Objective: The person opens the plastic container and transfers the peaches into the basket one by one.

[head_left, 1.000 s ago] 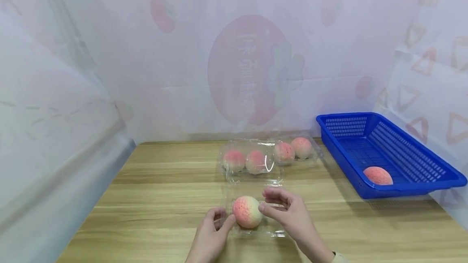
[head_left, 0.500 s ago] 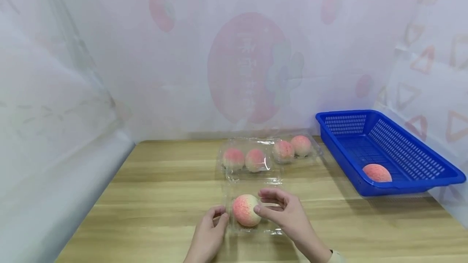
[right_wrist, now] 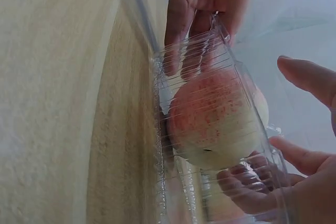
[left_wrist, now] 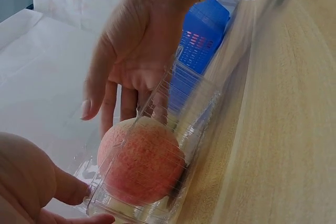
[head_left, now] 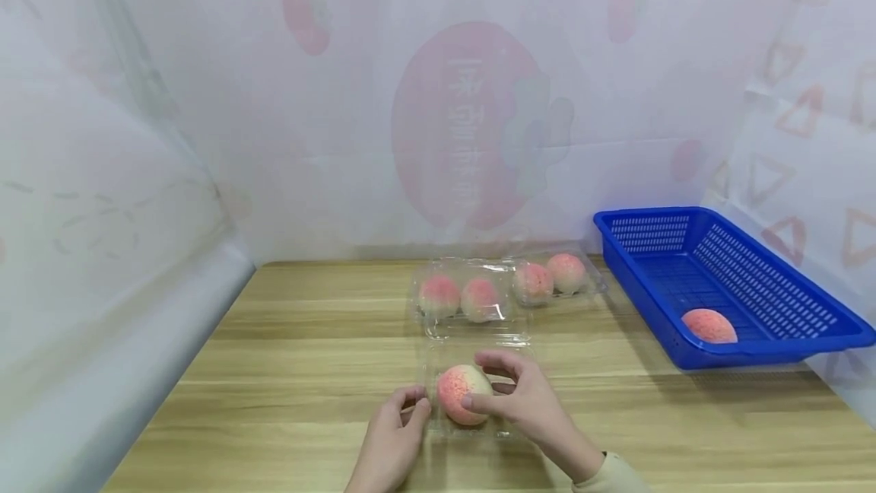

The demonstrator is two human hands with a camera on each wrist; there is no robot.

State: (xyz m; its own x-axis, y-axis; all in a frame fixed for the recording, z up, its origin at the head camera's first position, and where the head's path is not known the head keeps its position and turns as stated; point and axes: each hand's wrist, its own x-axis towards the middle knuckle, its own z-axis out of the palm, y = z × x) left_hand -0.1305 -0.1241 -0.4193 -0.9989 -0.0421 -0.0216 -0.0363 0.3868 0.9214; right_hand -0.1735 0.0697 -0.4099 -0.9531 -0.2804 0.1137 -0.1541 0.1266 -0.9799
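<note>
A pink and cream peach [head_left: 455, 394] sits in the near half of a clear plastic clamshell box [head_left: 431, 432], whose lid stands up behind it. My left hand [head_left: 391, 436] pinches the box's left rim between thumb and fingers. Around the peach's right side is my right hand [head_left: 537, 409], with fingertips against the cream part inside the box. In the left wrist view, that hand's thumb [left_wrist: 93, 95] hangs apart from the peach [left_wrist: 142, 161]. The right wrist view shows the ribbed box wall [right_wrist: 202, 51] in front of the peach [right_wrist: 210, 119].
Behind, two peaches [head_left: 439, 296] show through the raised lid. Two more peaches [head_left: 533, 283] lie in a clear box at the back right. A blue plastic basket [head_left: 643, 310] holding one peach [head_left: 709, 326] stands at the right. Printed white cloth [head_left: 328, 173] walls the wooden table [head_left: 308, 341].
My right hand has moved left, its thumb now overlapping the peach in the head view. My left thumb has drawn back from the peach to the box's rim.
</note>
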